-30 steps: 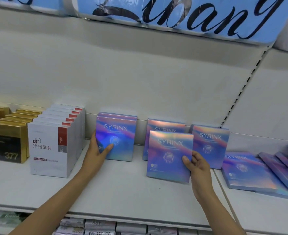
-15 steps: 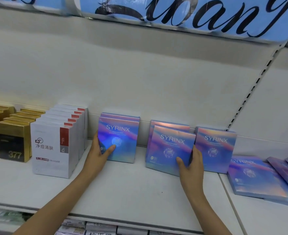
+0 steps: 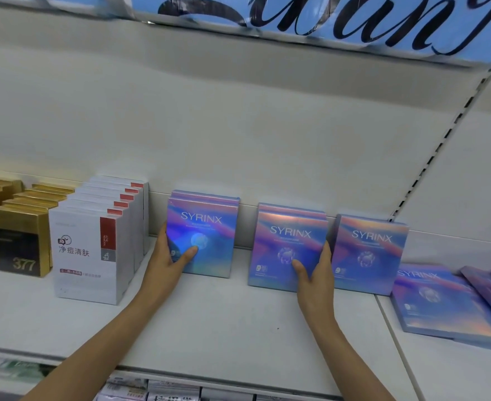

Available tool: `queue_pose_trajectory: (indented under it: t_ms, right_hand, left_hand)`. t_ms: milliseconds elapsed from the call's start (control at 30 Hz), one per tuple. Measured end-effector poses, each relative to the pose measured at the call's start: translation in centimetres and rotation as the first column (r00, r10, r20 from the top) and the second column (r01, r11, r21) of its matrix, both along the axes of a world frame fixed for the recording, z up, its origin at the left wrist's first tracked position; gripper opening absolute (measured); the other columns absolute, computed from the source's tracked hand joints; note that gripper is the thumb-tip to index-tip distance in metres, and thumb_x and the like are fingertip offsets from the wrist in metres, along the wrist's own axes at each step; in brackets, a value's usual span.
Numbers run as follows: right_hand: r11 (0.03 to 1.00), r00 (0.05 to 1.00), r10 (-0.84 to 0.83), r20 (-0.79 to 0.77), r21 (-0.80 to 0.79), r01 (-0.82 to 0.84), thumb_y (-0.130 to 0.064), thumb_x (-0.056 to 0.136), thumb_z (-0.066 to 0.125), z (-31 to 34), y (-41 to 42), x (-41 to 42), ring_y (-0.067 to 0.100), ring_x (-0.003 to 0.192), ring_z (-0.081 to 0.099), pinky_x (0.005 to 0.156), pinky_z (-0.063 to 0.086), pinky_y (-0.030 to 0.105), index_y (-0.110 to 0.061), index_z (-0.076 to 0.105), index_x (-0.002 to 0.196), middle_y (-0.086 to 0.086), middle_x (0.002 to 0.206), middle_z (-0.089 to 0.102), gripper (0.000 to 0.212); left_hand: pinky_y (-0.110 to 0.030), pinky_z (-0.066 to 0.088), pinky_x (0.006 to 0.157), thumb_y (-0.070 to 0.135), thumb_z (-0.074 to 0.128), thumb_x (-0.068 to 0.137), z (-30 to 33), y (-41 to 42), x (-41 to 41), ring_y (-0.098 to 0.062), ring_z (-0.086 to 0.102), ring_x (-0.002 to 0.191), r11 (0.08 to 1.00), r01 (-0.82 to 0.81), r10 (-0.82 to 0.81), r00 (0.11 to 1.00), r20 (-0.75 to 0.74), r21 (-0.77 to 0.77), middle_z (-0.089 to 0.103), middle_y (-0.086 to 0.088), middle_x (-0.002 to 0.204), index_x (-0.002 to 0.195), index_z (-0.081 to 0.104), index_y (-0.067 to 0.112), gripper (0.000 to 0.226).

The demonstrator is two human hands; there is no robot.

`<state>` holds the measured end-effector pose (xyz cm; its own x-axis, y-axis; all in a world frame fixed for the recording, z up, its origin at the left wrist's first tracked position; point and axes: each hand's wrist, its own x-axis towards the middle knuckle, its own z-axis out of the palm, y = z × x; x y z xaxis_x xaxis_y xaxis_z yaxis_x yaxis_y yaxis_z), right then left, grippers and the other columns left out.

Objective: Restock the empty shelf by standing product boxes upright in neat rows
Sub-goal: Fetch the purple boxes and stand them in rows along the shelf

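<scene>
Boxes stand upright in three short rows at the back of the shelf; the right hand clamps the middle box at its lower right corner, thumb on the face, fingers wedged beside the right box; the left hand grips the left box likewise; spare boxes lie flat further right, nearer the right hand.

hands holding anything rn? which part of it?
Left hand grips the left SYRINX box at its lower left edge, thumb on the front. Right hand grips the middle SYRINX box at its lower right edge. Both boxes stand on the shelf.
</scene>
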<state>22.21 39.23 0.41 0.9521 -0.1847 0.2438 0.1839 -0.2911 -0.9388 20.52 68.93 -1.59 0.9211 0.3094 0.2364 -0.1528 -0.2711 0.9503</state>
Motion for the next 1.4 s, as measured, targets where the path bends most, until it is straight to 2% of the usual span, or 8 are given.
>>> queue_pose_trajectory:
  t_ms: [133,300,367,467,533,833,1233,1400]
  right_hand:
    - [0.998,1.000,-0.002,-0.005,-0.062,0.002,-0.025,0.099,0.060,-0.2,-0.2,0.0,0.011,0.129,0.049,0.098,0.053,0.023,-0.018,0.022,0.156,-0.003,0.145,0.045,0.069]
    - [0.984,1.000,-0.004,0.009,-0.178,0.005,-0.034,0.094,0.067,0.9,-1.5,-0.3,0.018,0.129,0.053,0.104,0.051,0.046,-0.017,0.032,0.153,0.000,0.143,0.052,0.071]
    - [0.974,0.999,-0.016,0.034,-0.224,0.023,-0.029,0.093,0.069,1.6,-2.4,-0.9,0.017,0.130,0.052,0.106,0.049,0.043,-0.017,0.036,0.151,-0.001,0.145,0.052,0.068]
    - [0.944,0.988,-0.007,0.152,-0.326,0.057,-0.024,0.093,0.069,3.6,-3.7,-2.7,0.007,0.127,0.050,0.102,0.041,0.012,-0.017,0.045,0.146,-0.006,0.142,0.053,0.058]
    - [0.916,0.978,0.065,0.199,-0.400,0.021,-0.026,0.092,0.070,5.0,-4.8,-4.0,-0.001,0.122,0.052,0.098,0.037,0.004,-0.022,0.052,0.140,-0.014,0.136,0.056,0.051]
    - [0.890,0.979,0.173,0.108,-0.442,-0.109,-0.032,0.087,0.076,8.6,-9.8,-10.0,0.003,0.124,0.055,0.103,0.043,0.021,-0.032,0.061,0.128,-0.021,0.129,0.061,0.044]
    - [0.857,0.997,0.066,0.048,-0.515,-0.032,-0.041,0.087,0.074,8.0,-24.1,-15.9,-0.001,0.130,0.049,0.107,0.037,0.018,-0.036,0.058,0.130,-0.024,0.136,0.057,0.046]
    - [0.842,0.999,0.054,-0.003,-0.538,-0.047,-0.038,0.088,0.074,6.8,-32.0,-17.3,-0.005,0.128,0.049,0.106,0.034,0.013,-0.032,0.058,0.132,-0.025,0.134,0.058,0.047]
  left_hand:
    - [-0.024,0.047,0.096,0.044,0.074,0.081,0.8,-0.3,-0.5,0.004,0.050,0.124,0.995,-0.075,0.072,0.996,0.054,0.058,0.053,0.018,0.135,0.138,0.038,0.045,0.068]
    - [-0.015,0.038,0.109,0.018,0.075,0.088,1.7,-0.7,-1.5,-0.002,0.036,0.140,0.949,-0.207,0.133,0.946,0.296,0.236,0.036,0.002,0.154,0.151,0.037,0.018,0.073]
    - [-0.017,0.032,0.114,0.013,0.071,0.092,2.3,-1.4,-2.2,-0.008,0.035,0.143,0.917,-0.250,0.107,0.905,0.412,0.311,0.038,-0.004,0.155,0.149,0.041,0.010,0.065]
    - [-0.030,0.033,0.117,0.018,0.067,0.090,3.8,-3.2,-3.1,-0.019,0.042,0.140,0.903,-0.192,-0.021,0.874,0.485,0.385,0.049,-0.004,0.149,0.141,0.051,0.008,0.055]
    - [-0.027,0.037,0.114,0.025,0.067,0.091,5.0,-5.0,-3.5,-0.013,0.047,0.135,0.904,-0.052,-0.153,0.887,0.435,0.424,0.055,0.002,0.142,0.137,0.057,0.013,0.048]
    - [-0.019,0.043,0.102,0.028,0.078,0.086,8.1,-15.0,-3.9,-0.004,0.056,0.119,0.783,0.496,-0.592,0.780,0.204,0.376,0.058,0.024,0.129,0.126,0.063,0.032,0.043]
    - [-0.023,0.043,0.105,0.037,0.076,0.086,7.5,-30.2,-5.6,-0.002,0.056,0.123,0.660,0.651,-0.728,0.678,0.103,0.374,0.058,0.023,0.130,0.123,0.061,0.039,0.040]
    - [-0.029,0.042,0.107,0.055,0.072,0.082,5.3,-37.1,-5.3,0.001,0.054,0.123,0.688,0.628,-0.666,0.746,-0.028,0.365,0.056,0.024,0.132,0.125,0.057,0.042,0.048]
